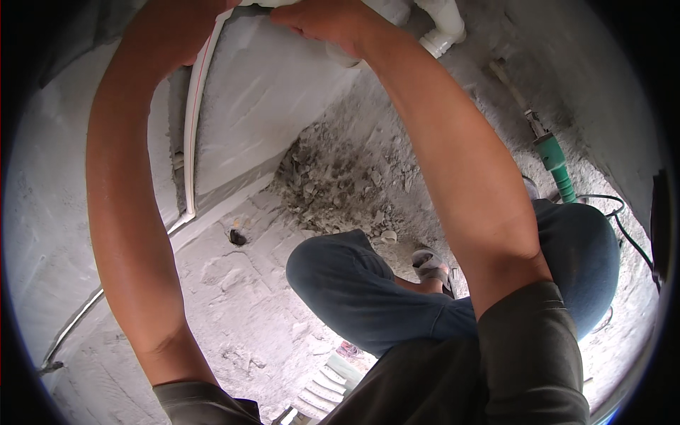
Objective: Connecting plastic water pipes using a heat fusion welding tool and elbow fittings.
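Observation:
My left hand (190, 28) is raised to the top edge, partly cut off, with its fingers curled closed at a white plastic pipe (193, 131) that carries a thin red line. The pipe runs down the wall to an elbow near the floor. Right of it, my right hand (327, 23) is also cut off by the top edge. Its fingers are bent closed against a white piece at the pipe's upper end; what they grip is largely hidden.
A white drain pipe (445, 25) stands at the upper right. Rubble (340, 180) lies in the corner. On the right rests a green-handled power tool (552, 159) with a black cord (627, 237). A dark hole (237, 237) opens in the rough floor. My bent knees are below.

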### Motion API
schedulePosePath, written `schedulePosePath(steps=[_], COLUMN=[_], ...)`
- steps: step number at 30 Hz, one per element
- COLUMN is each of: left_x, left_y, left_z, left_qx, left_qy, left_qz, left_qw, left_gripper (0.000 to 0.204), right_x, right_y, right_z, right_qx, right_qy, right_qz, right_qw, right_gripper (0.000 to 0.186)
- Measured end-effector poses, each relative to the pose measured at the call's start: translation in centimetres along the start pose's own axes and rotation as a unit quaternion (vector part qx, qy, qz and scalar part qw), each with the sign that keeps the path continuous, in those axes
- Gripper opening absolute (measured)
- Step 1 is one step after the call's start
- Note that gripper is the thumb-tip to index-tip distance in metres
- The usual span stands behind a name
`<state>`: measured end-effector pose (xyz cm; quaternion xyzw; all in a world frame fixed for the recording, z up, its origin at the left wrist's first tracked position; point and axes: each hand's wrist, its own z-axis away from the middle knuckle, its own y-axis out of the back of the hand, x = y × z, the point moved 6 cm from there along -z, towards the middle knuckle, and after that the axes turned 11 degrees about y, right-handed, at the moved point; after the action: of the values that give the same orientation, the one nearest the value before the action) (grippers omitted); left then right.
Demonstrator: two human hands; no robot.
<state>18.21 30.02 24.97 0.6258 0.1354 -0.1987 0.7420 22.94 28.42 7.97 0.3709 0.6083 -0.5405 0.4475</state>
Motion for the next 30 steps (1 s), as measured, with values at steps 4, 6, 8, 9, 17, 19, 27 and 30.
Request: schedulePosePath(steps=[4, 6, 8, 9, 17, 19, 27, 30], left_x=[0.0, -0.1, -0.5, -0.5, -0.9, -1.1, -3.0, -5.2], left_y=[-0.1, -0.3, -0.1, 0.0, -1.0, -1.0, -2.7, -7.4], left_z=[0.0, 0.0, -0.2, -0.2, -0.8, -0.5, 4.0, 7.3], left_qx=[0.013, 0.004, 0.015, 0.025, 0.061, 0.07, 0.167, 0.04], left_qy=[-0.019, -0.006, -0.03, -0.055, -0.09, -0.088, 0.014, 0.188], left_qz=[-0.031, -0.002, -0.022, -0.042, -0.027, -0.026, 0.191, 0.568], left_qw=[0.999, 1.0, 0.999, 0.997, 0.994, 0.993, 0.967, 0.8], left_gripper=[0.03, 0.03, 0.03, 0.03, 0.03, 0.03, 0.016, 0.017], right_x=[-0.1, -0.4, -1.3, -1.2, 3.2, 2.5, 1.4, 2.6], right_y=[-0.2, -1.0, -0.9, -0.9, -0.5, -0.3, 0.9, 1.0], right_z=[0.1, 0.6, 0.8, 0.7, -1.1, -1.4, -0.1, 0.4], right_qx=[-0.001, 0.055, 0.108, 0.086, -0.077, -0.017, -0.006, 0.026], right_qy=[0.001, 0.022, 0.042, 0.034, -0.073, -0.019, 0.0, 0.001], right_qz=[-0.036, 0.062, 0.155, 0.139, -0.006, 0.076, 0.094, 0.054], right_qw=[0.999, 0.996, 0.981, 0.986, 0.994, 0.997, 0.996, 0.998], right_gripper=[0.043, 0.042, 0.042, 0.043, 0.028, 0.038, 0.062, 0.062])
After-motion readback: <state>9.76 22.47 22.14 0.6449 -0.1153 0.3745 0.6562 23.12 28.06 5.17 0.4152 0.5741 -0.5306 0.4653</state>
